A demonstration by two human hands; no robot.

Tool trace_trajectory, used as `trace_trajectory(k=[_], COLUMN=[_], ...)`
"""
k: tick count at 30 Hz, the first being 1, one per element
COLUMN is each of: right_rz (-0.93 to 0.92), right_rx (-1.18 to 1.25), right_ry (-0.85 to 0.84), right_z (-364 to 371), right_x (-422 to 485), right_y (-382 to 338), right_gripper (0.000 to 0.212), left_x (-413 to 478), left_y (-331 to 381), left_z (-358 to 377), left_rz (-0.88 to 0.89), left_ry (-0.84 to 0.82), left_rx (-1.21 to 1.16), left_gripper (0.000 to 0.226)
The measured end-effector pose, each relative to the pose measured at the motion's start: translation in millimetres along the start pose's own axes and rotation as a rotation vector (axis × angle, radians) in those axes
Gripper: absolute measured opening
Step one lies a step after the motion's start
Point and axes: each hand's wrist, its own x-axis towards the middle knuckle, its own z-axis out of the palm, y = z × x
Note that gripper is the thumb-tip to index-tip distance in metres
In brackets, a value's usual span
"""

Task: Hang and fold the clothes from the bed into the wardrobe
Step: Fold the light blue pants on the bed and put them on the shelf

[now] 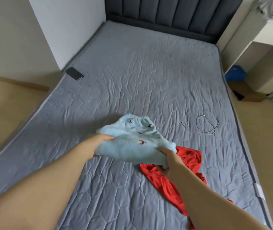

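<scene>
mostly grey quilted bed (149,72) — dark padded headboard (174,14)

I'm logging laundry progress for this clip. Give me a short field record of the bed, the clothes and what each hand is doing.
surface: grey quilted bed
held item: light blue fleece garment, bunched and lifted above the bed
left hand: grips the garment's left edge
right hand: grips the garment's right edge
lying on bed: red garment, crumpled, partly under the right arm
other items: black phone at the bed's left edge; white cable coiled on the right side
</scene>
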Motion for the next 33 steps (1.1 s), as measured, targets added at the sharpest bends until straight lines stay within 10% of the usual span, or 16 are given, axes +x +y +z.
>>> trace_trajectory(k=[16,33], right_rz=[-0.198,-0.221], right_rx=[0.265,0.238], right_ry=[-0.108,-0.076], right_z=[2.3,28.0], right_x=[-257.3,-299.7], right_y=[42.8,124.6], right_gripper=[0.017,0.020], left_x=[-240.7,-261.3], left_y=[20.1,-34.9], left_z=[-116.7,-196.7], left_rz=[0.235,0.213], left_ry=[-0.127,-0.120], left_rx=[-0.171,-0.056], left_gripper=[0.004,0.033])
